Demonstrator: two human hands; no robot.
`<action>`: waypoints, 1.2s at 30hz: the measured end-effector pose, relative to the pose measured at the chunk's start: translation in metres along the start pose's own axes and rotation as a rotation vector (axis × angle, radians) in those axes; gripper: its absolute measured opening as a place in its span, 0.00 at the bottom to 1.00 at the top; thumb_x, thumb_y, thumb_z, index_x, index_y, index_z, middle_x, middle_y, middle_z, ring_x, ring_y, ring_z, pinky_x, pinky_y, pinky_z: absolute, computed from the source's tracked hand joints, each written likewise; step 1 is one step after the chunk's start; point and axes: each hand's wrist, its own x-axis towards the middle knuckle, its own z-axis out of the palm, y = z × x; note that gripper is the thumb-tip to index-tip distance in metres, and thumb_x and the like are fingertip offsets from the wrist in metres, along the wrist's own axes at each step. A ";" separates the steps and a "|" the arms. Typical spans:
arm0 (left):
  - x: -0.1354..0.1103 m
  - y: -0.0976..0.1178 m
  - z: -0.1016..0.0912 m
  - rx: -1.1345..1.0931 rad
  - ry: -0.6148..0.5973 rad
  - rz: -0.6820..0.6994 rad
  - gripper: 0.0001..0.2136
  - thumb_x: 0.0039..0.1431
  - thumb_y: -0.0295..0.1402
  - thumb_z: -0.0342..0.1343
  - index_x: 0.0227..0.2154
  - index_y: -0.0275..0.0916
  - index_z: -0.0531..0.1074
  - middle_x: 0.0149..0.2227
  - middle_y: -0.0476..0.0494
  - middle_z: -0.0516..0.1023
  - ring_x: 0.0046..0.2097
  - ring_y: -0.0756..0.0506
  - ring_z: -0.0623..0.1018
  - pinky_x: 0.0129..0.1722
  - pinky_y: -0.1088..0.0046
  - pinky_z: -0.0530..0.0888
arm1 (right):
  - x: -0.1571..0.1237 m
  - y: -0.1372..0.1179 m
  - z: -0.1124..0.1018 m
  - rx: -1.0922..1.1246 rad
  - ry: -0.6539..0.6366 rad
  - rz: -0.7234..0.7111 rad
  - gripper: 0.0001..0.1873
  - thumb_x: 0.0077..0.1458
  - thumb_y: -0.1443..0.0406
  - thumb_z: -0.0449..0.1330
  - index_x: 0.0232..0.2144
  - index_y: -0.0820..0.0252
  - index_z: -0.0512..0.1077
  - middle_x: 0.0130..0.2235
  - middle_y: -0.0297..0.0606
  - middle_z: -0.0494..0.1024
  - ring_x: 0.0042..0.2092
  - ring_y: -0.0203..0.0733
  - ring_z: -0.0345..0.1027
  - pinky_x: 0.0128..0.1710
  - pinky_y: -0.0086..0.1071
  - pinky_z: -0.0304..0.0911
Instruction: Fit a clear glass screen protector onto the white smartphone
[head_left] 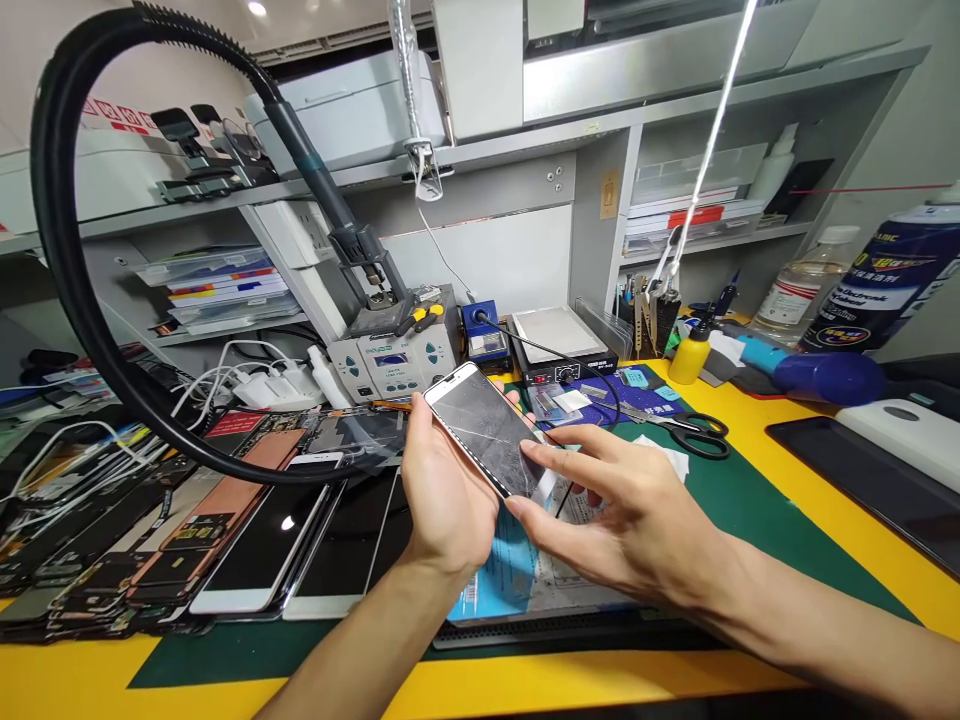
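Observation:
My left hand [442, 490] grips a white-framed smartphone [484, 425] with a cracked dark screen, holding it tilted above the green mat [750, 510]. My right hand [615, 510] reaches in from the right, fingers spread, with the index fingertip and thumb touching the phone's lower right edge. Under the hands lies a blue and clear sheet [510, 580] on the mat.
Rows of phones and bare phone boards [210, 530] cover the left of the yellow bench. A black hose [67, 250] arcs over to a hot-air station [394, 360]. Scissors [694, 432], a yellow bottle [690, 355], spray cans [885, 285] and a dark tablet [862, 480] sit to the right.

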 end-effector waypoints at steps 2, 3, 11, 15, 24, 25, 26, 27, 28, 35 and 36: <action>0.000 0.000 0.000 0.011 0.002 0.005 0.27 0.70 0.50 0.38 0.45 0.34 0.76 0.39 0.33 0.82 0.39 0.39 0.83 0.41 0.61 0.80 | -0.001 0.000 0.000 0.000 -0.009 0.016 0.20 0.52 0.59 0.69 0.45 0.66 0.82 0.41 0.49 0.82 0.33 0.41 0.78 0.28 0.30 0.72; 0.000 -0.001 0.000 0.008 -0.004 0.006 0.27 0.70 0.50 0.39 0.45 0.34 0.76 0.39 0.34 0.82 0.40 0.39 0.83 0.41 0.61 0.80 | -0.002 0.000 0.000 -0.001 -0.016 0.026 0.20 0.53 0.59 0.69 0.45 0.66 0.82 0.41 0.49 0.82 0.33 0.41 0.78 0.28 0.30 0.72; 0.001 -0.001 0.003 -0.059 -0.012 -0.041 0.25 0.70 0.50 0.39 0.43 0.36 0.76 0.40 0.34 0.81 0.43 0.37 0.82 0.45 0.53 0.79 | -0.004 0.000 0.002 -0.014 -0.067 0.082 0.21 0.53 0.58 0.68 0.46 0.65 0.82 0.41 0.51 0.81 0.34 0.46 0.79 0.29 0.34 0.72; 0.002 -0.001 0.003 -0.068 -0.016 -0.066 0.25 0.70 0.49 0.38 0.38 0.36 0.75 0.34 0.36 0.80 0.43 0.36 0.82 0.46 0.52 0.78 | -0.003 0.002 0.002 -0.008 -0.075 0.111 0.22 0.52 0.56 0.69 0.46 0.65 0.82 0.40 0.50 0.82 0.31 0.43 0.77 0.26 0.32 0.70; 0.002 0.003 0.006 -0.101 0.007 -0.009 0.24 0.70 0.45 0.37 0.37 0.35 0.75 0.33 0.37 0.80 0.44 0.37 0.82 0.49 0.53 0.77 | 0.007 0.002 -0.004 -0.033 -0.198 0.187 0.28 0.48 0.53 0.72 0.48 0.63 0.81 0.37 0.43 0.84 0.32 0.41 0.76 0.33 0.32 0.70; 0.001 0.003 0.006 -0.107 0.006 0.004 0.24 0.70 0.45 0.37 0.37 0.35 0.75 0.33 0.37 0.80 0.44 0.37 0.82 0.49 0.53 0.77 | 0.008 0.000 -0.005 -0.045 -0.211 0.191 0.27 0.48 0.54 0.71 0.48 0.63 0.81 0.36 0.43 0.84 0.32 0.42 0.76 0.33 0.32 0.70; 0.000 0.003 0.005 -0.113 0.004 0.014 0.24 0.70 0.45 0.37 0.37 0.35 0.75 0.33 0.37 0.80 0.44 0.37 0.82 0.49 0.53 0.77 | 0.009 -0.001 -0.007 -0.060 -0.226 0.192 0.27 0.48 0.55 0.71 0.48 0.62 0.81 0.36 0.42 0.83 0.32 0.42 0.76 0.33 0.32 0.69; -0.002 0.003 0.004 -0.118 0.002 0.022 0.24 0.69 0.45 0.38 0.37 0.35 0.75 0.33 0.37 0.80 0.45 0.36 0.82 0.49 0.53 0.78 | 0.010 -0.002 -0.008 -0.077 -0.237 0.187 0.27 0.48 0.55 0.71 0.49 0.62 0.80 0.35 0.42 0.83 0.32 0.42 0.75 0.33 0.32 0.69; -0.004 0.003 0.002 -0.121 0.000 0.027 0.24 0.68 0.45 0.38 0.38 0.35 0.76 0.34 0.36 0.80 0.45 0.36 0.82 0.48 0.53 0.78 | 0.010 -0.002 -0.010 -0.097 -0.250 0.177 0.27 0.47 0.56 0.70 0.49 0.63 0.80 0.35 0.42 0.83 0.32 0.42 0.75 0.33 0.32 0.68; -0.026 0.024 -0.026 0.008 -0.154 -0.112 0.19 0.64 0.39 0.47 0.45 0.31 0.77 0.49 0.29 0.80 0.53 0.33 0.79 0.48 0.53 0.79 | 0.016 0.013 -0.038 -0.244 -0.464 -0.029 0.31 0.51 0.56 0.67 0.55 0.63 0.74 0.42 0.47 0.81 0.40 0.50 0.77 0.41 0.38 0.69; -0.028 0.030 -0.032 0.067 -0.174 -0.135 0.18 0.63 0.36 0.48 0.46 0.30 0.76 0.49 0.28 0.79 0.52 0.33 0.79 0.48 0.53 0.80 | 0.018 0.015 -0.043 -0.266 -0.516 -0.060 0.32 0.51 0.55 0.67 0.56 0.63 0.72 0.43 0.47 0.81 0.40 0.50 0.77 0.40 0.38 0.69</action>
